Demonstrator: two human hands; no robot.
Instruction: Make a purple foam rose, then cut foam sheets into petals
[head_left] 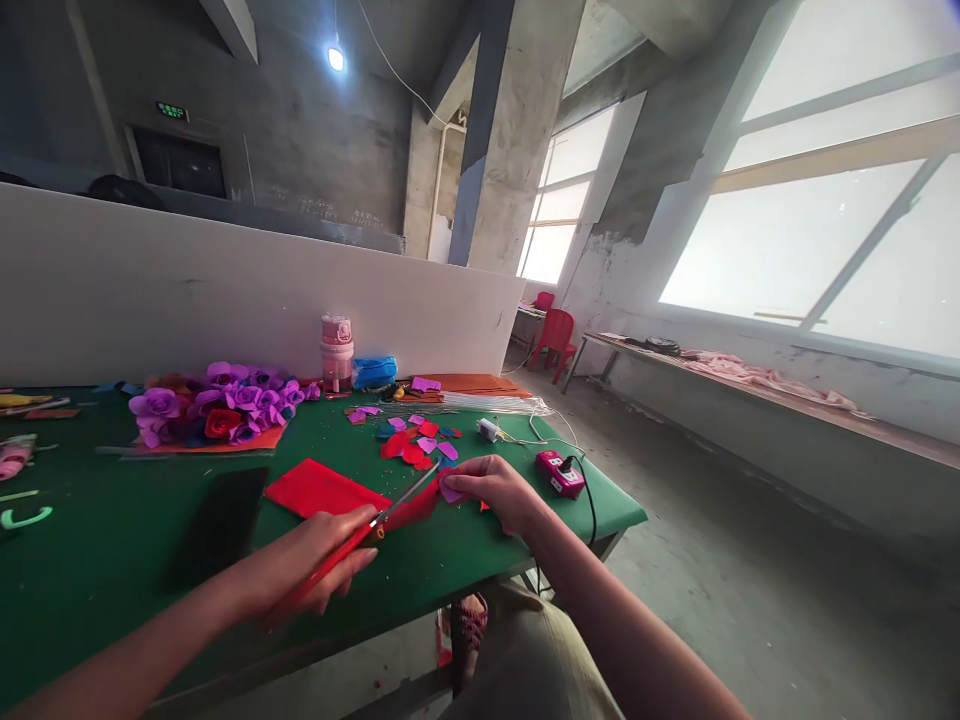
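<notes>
My left hand (322, 560) is closed round the red handles of a pair of scissors (379, 525), whose blades point up and right across a strip of red felt (409, 512). My right hand (495, 490) pinches a small pink felt piece (452, 493) at the blade tips. A larger red felt sheet (319, 488) lies flat just behind my left hand. Several cut red and pink petals (416, 445) are scattered beyond the scissors on the green table (112, 560).
A pile of purple and red felt roses (217, 405) lies at the back left, with a pink bottle (337, 352) and a blue bag (373, 371) behind. A black sheet (221, 520), a red box with a cable (559, 472) and wire stems (487, 403) lie nearby. A white partition (225, 290) backs the table.
</notes>
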